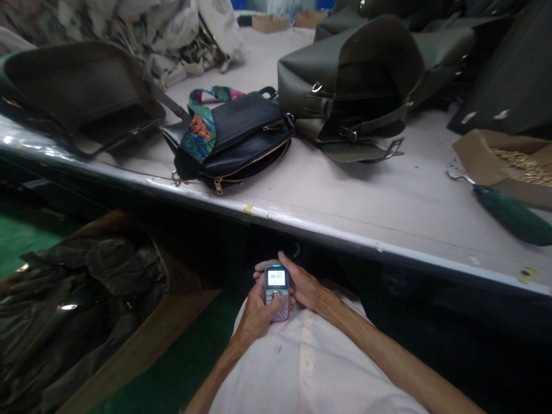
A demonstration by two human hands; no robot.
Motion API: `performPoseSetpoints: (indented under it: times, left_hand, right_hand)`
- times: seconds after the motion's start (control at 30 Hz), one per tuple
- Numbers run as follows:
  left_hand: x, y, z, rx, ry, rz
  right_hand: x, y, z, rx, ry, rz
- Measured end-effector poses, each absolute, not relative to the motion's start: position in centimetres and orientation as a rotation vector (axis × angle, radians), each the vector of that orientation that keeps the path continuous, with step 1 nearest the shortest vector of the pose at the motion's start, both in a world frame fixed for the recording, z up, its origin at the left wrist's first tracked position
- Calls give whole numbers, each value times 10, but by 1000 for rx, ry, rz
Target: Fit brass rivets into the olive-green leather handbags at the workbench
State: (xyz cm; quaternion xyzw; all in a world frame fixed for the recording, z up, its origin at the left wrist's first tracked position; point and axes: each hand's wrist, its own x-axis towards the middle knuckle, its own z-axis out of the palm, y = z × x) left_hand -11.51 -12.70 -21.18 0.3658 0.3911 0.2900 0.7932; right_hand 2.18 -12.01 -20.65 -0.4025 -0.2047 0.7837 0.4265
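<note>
A small keypad mobile phone (276, 279) with a lit screen reading 06:03 is held upright in front of my shirt, below the table edge. My left hand (257, 307) is closed around its left side, the thumb resting on the keys. Against the phone's right side lies my right hand (302, 286), thumb pointing up and fingers curled partly behind it, where their tips are hidden. Beyond the hands, a black handbag (241, 129) with a floral strap and an open gold zipper lies on the table.
The white table (328, 201) crosses in front of me. On it sit olive bags (319, 69), another open bag (81, 92), a green-handled hooked tool (511, 215) and a cardboard box (478, 152) of small gold-coloured parts. A carton (172, 305) of dark material stands lower left.
</note>
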Motion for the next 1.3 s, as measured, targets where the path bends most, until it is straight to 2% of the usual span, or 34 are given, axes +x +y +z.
performPoseSetpoints:
  times: [1.3]
  left_hand:
    - [-102, -136, -210, 887, 946, 653]
  right_hand:
    - [36, -123, -218, -855, -566, 1976]
